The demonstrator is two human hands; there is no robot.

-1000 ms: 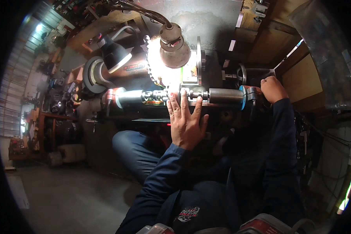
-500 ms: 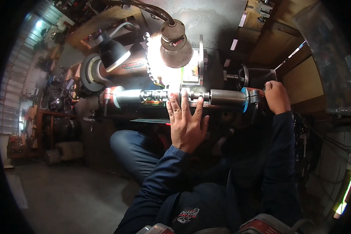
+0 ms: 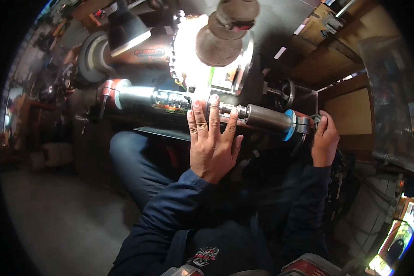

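Note:
My left hand (image 3: pixel 211 149) lies with its fingers spread, their tips against the middle of a shiny lobed metal shaft (image 3: pixel 172 100). The shaft runs between a steel cylinder (image 3: pixel 138 96) on the left and a second steel cylinder (image 3: pixel 268 116) on the right. Beyond the right cylinder come a blue ring (image 3: pixel 290 125) and an orange clamp housing (image 3: pixel 303 122) with a dark lever. At that housing's outer end my right hand (image 3: pixel 325 140) is closed round a small metal knob (image 3: pixel 316 120), mostly covered by the fingers.
A beige lamp (image 3: pixel 220 43) hangs over the shaft, its glare washing out what lies beneath. A black lamp (image 3: pixel 126 30) stands to the left. A handwheel (image 3: pixel 287 92) sits behind the right cylinder. A dark flat plate (image 3: pixel 163 133) juts out toward my knee.
The whole view has tilted, so the shaft now slopes down to the right. My right hand has turned on the knob, fingers now pointing upward. My left hand still rests on the shaft.

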